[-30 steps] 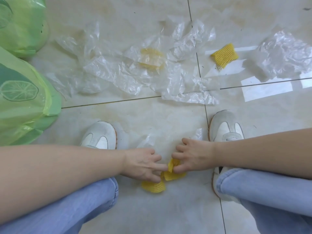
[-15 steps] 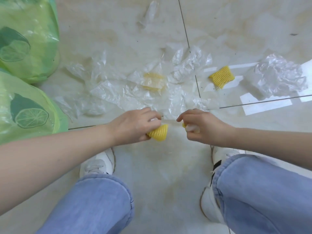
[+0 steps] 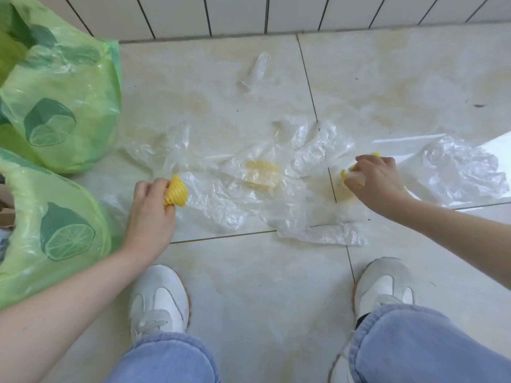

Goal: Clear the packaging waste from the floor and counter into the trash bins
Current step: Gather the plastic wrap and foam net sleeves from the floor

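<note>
My left hand (image 3: 150, 214) is closed around a yellow foam fruit net (image 3: 176, 192), held just above the crumpled clear plastic film (image 3: 221, 200) spread over the floor tiles. My right hand (image 3: 373, 181) is out to the right, fingers closed on a second yellow foam net (image 3: 346, 173) with a bit of clear plastic; more yellow shows past the fingers. A third yellow net (image 3: 261, 174) lies under the film between my hands. Two bins lined with green lime-print bags (image 3: 63, 106) (image 3: 52, 230) stand at the left.
A crumpled clear bag (image 3: 464, 170) lies at the right and a small clear scrap (image 3: 257, 70) near the tiled wall (image 3: 276, 12). My white shoes (image 3: 160, 297) (image 3: 384, 283) and blue-jeaned knees fill the bottom of the view.
My hands have moved apart: the left went left with its yellow net, the right went out right to where another yellow net lay. The camera has tilted up, showing the wall.
</note>
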A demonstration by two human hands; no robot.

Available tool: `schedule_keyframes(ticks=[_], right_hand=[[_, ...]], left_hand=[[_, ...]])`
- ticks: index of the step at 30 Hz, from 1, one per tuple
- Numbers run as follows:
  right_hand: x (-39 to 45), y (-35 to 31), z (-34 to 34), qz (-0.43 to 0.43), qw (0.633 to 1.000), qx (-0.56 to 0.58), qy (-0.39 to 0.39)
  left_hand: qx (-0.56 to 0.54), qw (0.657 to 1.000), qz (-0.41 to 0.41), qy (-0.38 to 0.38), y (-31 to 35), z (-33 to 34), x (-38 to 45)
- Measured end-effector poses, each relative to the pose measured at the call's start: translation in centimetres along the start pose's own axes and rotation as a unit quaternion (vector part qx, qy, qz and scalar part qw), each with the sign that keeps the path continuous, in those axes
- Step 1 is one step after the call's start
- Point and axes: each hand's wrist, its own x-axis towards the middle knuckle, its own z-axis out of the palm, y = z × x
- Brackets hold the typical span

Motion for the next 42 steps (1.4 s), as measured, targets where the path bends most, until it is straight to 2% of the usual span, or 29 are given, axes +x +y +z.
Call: schedule_keyframes(ticks=[3, 5, 7, 10, 13, 16, 20, 23, 25, 28, 33, 36, 42], right_hand=[[2.0, 1.2, 0.3, 0.042, 0.992, -0.062, -0.102], [2.5, 1.1, 0.6, 0.027, 0.990, -0.062, -0.122], [2.5, 0.6, 1.0, 0.002, 0.988, -0.104, -0.111], [2.4, 1.0, 1.8, -0.024, 0.985, -0.145, -0.095], [2.0, 1.4, 1.9, -0.003, 0.997, -0.058, -0.043], [1.2, 1.3, 1.6, 0.004, 0.999, -0.034, 0.002], [0.7, 0.7, 1.2, -0.036, 0.999, -0.030, 0.028], [0.5, -0.6, 0.5, -0.054, 0.996, 0.030, 0.061], [0.3, -2.0, -0.3, -0.034, 0.994, 0.085, 0.064], [-0.5, -3.8, -1.2, -0.007, 0.991, 0.134, 0.025], [-1.8, -5.6, -1.6, -0.006, 0.980, 0.197, -0.023], [-2.0, -6.5, -1.8, 0.000, 0.971, 0.238, -0.028], [-1.4, -8.7, -2.7, -0.007, 0.964, 0.264, -0.017]], left_hand=[[0.008, 0.995, -0.094, 0.026, -1.4, 0.4, 0.2], [0.051, 0.990, -0.124, 0.035, -2.3, 1.1, 0.3], [0.088, 0.986, -0.143, 0.020, -2.8, 1.7, 0.3], [0.131, 0.975, -0.170, -0.049, -3.7, 2.4, 0.1], [0.174, 0.967, -0.156, -0.105, -4.3, 2.8, -0.3], [0.212, 0.965, -0.111, -0.108, -4.6, 3.1, -1.0], [0.209, 0.973, -0.030, -0.093, -5.2, 3.6, -1.8], [0.205, 0.975, -0.018, -0.081, -5.0, 3.5, -1.6], [0.197, 0.977, -0.013, -0.078, -4.6, 3.3, -1.2], [0.142, 0.987, -0.027, -0.071, -3.9, 2.7, -0.6], [0.062, 0.997, -0.044, -0.019, -2.2, 1.9, 0.0], [0.038, 0.999, -0.032, 0.005, -1.5, 1.6, 0.3], [-0.008, 0.997, -0.063, 0.040, -0.6, 0.8, 1.6]])
